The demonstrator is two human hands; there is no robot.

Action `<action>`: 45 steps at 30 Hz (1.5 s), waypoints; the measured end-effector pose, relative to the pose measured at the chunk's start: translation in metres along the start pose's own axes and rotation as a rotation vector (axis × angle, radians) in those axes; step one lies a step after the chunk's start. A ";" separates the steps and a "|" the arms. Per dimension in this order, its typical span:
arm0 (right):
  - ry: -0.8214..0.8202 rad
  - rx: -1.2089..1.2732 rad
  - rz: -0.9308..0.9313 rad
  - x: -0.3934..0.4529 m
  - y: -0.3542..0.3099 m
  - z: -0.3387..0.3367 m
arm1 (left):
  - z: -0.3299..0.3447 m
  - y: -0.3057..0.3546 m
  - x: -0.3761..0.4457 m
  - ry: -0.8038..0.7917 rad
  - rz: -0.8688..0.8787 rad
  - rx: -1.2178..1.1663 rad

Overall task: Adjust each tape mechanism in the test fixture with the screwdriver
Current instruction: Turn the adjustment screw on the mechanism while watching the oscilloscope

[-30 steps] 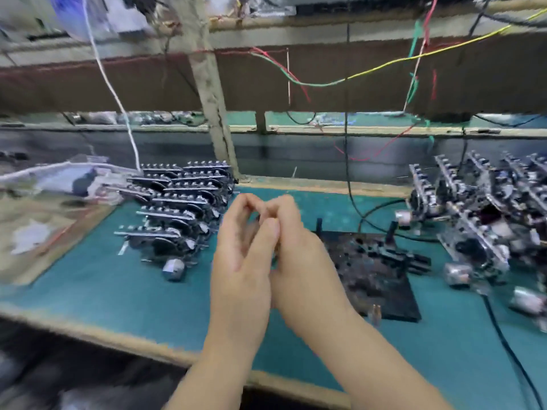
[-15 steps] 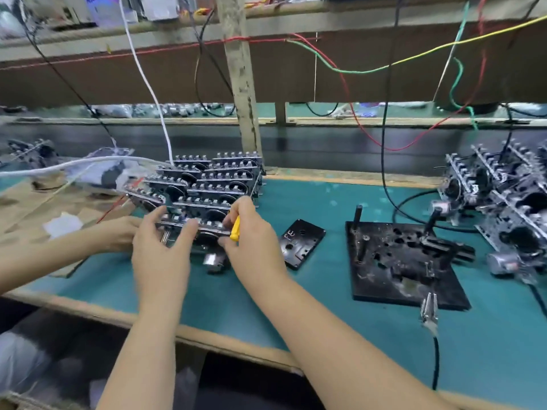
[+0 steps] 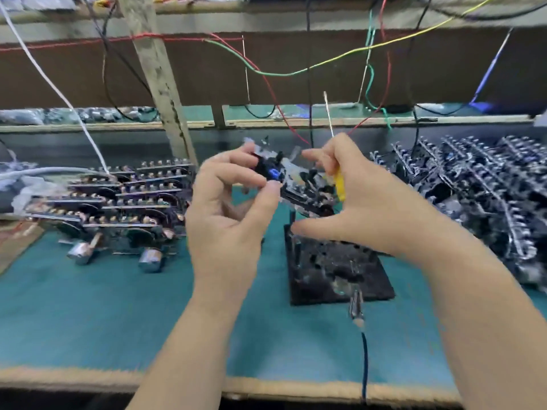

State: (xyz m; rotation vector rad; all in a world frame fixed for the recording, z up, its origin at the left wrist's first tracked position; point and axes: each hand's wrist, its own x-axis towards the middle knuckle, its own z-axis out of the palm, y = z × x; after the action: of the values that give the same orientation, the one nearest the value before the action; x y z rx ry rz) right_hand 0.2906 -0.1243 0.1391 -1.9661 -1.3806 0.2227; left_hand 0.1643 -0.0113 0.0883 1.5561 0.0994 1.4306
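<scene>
Head view: the left hand (image 3: 228,208) pinches a tape mechanism (image 3: 291,180) between thumb and fingers (image 3: 236,159), held up above the black test fixture (image 3: 337,267) on the table (image 3: 118,315). The right hand (image 3: 364,199) grips the yellow screwdriver (image 3: 339,183), its curled fingers just beside the mechanism's right end.

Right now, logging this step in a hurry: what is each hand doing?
Left hand: pinches the tape mechanism, held above the test fixture.
Right hand: holds the yellow screwdriver, fingers curled.
</scene>
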 end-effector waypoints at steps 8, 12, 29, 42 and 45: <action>-0.253 -0.221 0.092 0.004 0.060 -0.019 | -0.003 -0.038 -0.007 -0.527 -0.392 0.166; -0.401 -0.281 0.025 0.015 0.078 -0.018 | -0.020 -0.052 0.006 -0.861 -0.415 0.761; -0.398 -0.384 0.066 0.015 0.099 -0.036 | -0.009 -0.065 0.035 -0.895 -0.531 0.819; -0.411 -0.366 0.150 0.019 0.098 -0.047 | -0.036 -0.060 0.020 -0.864 -0.594 1.148; -0.402 -0.370 0.156 0.016 0.099 -0.046 | -0.060 -0.056 0.007 -0.854 -0.802 1.402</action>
State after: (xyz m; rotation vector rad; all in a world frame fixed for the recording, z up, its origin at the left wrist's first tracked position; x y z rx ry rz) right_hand 0.3953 -0.1483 0.1144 -2.4371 -1.6082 0.4871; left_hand 0.1486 0.0571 0.0450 2.5947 1.2317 -0.2112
